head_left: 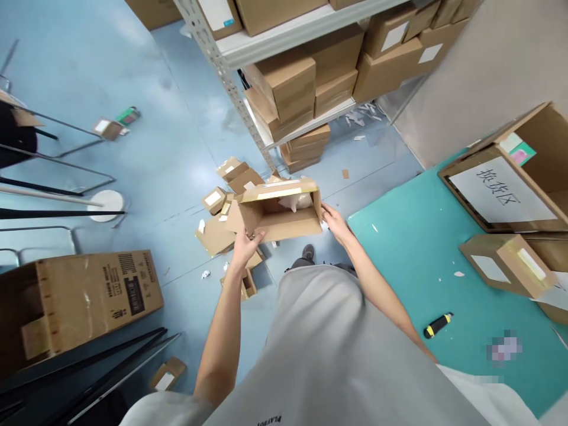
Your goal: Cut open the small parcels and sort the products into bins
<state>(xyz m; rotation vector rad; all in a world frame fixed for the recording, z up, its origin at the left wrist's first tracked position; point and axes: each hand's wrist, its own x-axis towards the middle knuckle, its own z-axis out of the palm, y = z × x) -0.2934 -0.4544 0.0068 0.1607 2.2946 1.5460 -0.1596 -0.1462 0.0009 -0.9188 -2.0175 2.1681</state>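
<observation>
2 hands grip an open cardboard box [290, 226] in the air over the floor [177, 195], just beyond the left corner of the green surface [390, 236]. The left hand [246, 245] grasps its left end, thumb lying along the near wall; the right hand [336, 223] holds its right end, fingers against the outside. The box's opening faces up, and crumpled white paper [303, 202] sits inside toward the right end.

On the surface, 1 black and yellow utility knife [438, 325] lies near the left edge, beside the right forearm. Toward the right edge stand 1 large open carton [501, 189] with a handwritten sign and, just beside it, 1 smaller labelled box [506, 263].

Small opened boxes and cardboard scraps [215, 236] lie on the floor at the left. Past them, a metal shelf [275, 38] carries more cartons [295, 89].
</observation>
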